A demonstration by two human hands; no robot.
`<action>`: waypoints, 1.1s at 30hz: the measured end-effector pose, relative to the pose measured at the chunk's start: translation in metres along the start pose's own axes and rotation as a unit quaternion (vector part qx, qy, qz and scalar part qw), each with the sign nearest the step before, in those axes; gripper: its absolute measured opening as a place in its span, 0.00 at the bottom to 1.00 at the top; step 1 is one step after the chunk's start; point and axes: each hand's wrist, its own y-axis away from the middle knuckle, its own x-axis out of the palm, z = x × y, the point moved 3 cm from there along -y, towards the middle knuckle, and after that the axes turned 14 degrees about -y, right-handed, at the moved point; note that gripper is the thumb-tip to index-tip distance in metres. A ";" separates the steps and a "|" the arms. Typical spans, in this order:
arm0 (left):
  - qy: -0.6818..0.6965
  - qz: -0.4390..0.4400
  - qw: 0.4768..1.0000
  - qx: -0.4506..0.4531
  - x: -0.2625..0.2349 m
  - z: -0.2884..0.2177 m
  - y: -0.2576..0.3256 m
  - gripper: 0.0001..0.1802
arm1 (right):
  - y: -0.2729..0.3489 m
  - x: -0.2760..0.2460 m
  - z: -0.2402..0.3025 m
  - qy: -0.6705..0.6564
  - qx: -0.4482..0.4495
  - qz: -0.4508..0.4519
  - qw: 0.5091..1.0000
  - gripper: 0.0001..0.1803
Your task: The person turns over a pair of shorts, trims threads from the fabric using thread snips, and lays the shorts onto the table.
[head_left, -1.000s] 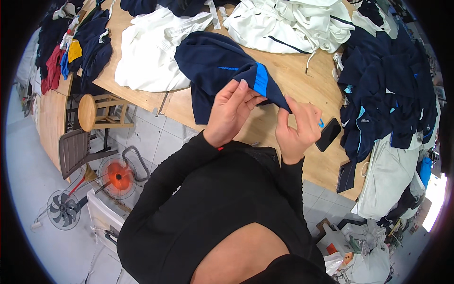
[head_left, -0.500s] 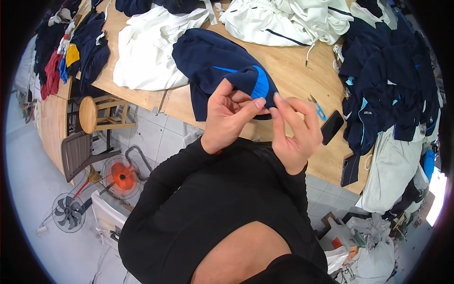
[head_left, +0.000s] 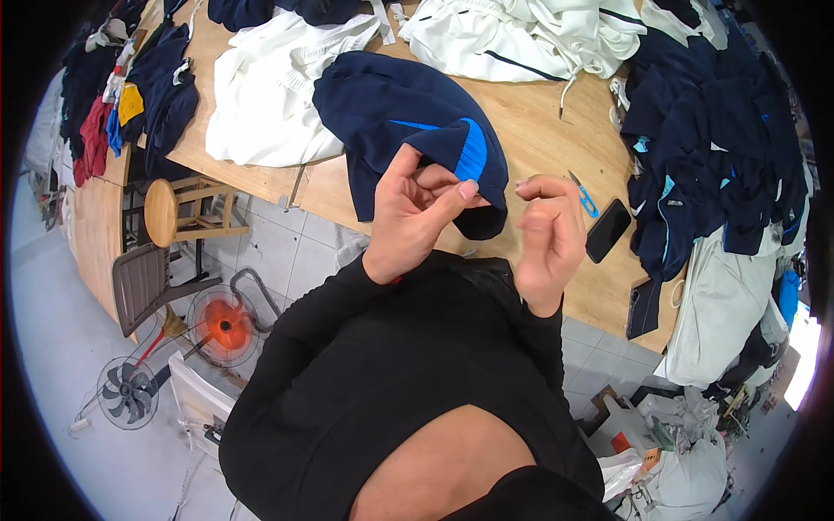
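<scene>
Where the wooden worktable [head_left: 556, 130] meets its near edge lies a navy fabric garment with a bright blue panel [head_left: 408, 117]. Left hand [head_left: 413, 217]: fingers curled, thumb pinching the garment's hem. Right hand [head_left: 543, 239]: loosely curled just beside it (contents cannot be told). Nearby: small blue-handled cutter [head_left: 584, 195], black phone [head_left: 607, 230].

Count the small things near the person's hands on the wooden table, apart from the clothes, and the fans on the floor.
Blue-handled cutter: 1
Black phone: 1
Floor fans: 2, one orange, one grey
Wooden stool: 1
Total: 5
</scene>
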 end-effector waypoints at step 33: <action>-0.035 0.052 0.996 -0.071 0.003 -0.010 -0.008 0.53 | -0.001 0.018 0.002 0.209 -0.124 0.086 0.966 0.12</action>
